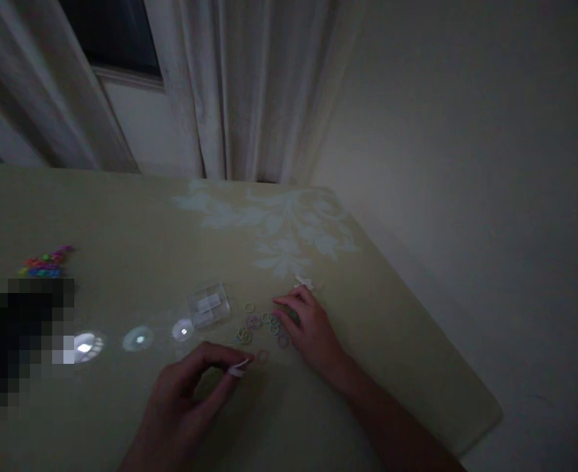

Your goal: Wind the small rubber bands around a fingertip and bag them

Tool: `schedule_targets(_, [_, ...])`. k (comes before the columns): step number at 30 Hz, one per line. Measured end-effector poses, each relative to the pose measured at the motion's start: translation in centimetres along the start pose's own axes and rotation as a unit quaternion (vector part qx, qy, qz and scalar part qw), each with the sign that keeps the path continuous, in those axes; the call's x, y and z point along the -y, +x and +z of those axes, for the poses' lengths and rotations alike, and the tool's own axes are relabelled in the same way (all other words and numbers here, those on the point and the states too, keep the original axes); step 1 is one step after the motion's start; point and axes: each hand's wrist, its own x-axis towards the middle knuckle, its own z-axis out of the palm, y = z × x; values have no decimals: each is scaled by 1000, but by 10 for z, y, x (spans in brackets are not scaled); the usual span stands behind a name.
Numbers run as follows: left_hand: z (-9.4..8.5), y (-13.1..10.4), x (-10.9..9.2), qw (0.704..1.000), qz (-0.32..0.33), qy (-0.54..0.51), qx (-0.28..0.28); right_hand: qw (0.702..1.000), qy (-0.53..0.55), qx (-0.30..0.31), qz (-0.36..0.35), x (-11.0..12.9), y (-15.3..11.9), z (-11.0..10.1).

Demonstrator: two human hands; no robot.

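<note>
Between the thumb and forefinger of my left hand (191, 393) is a small white item (237, 369), too dim to identify. My right hand (311, 328) reaches over the table, its thumb and forefinger apart beside a cluster of pale green rings (270, 322); nothing shows between them. Around the hands lie more small rings: pink-purple ones (253, 322), yellowish ones (242, 335), a single pale ring (249, 307), a greyish ring (283, 341) and a reddish ring (262, 356). A clear divided plastic box (209, 305) rests behind my left hand.
White pieces (303, 282) lie just beyond my right hand. A heap of colourful small items (46, 263) is at the far left, beside a dark pixelated area. The table (122, 216) has a floral pattern and light reflections. Curtains (250, 85) hang behind its back edge.
</note>
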Motion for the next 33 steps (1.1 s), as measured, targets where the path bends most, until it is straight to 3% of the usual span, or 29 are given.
schedule_targets(9, [-5,3,4,999,49,22,4,997,-44,67,3,9,-3,-2])
schedule_targets(13, [-7,0,13,999,38,12,4,999,37,24,1,11,-4,-6])
schedule_targets(17, [-5,-2,13,1000,-14,13,-15,994,107,-20,-2,21,-7,-6])
schedule_targets(20, [-2,-1,9,999,-27,4,-21,983,181,-11,-20,35,-15,-3])
schedule_targets(26, [0,4,8,999,7,-51,13,957,283,37,-50,56,-29,5])
schedule_targets(30, [-2,6,8,997,66,-29,15,955,286,52,-52,51,-27,5])
schedule_targets(33, [-4,5,6,999,52,-14,-7,977,210,12,-23,39,-20,6])
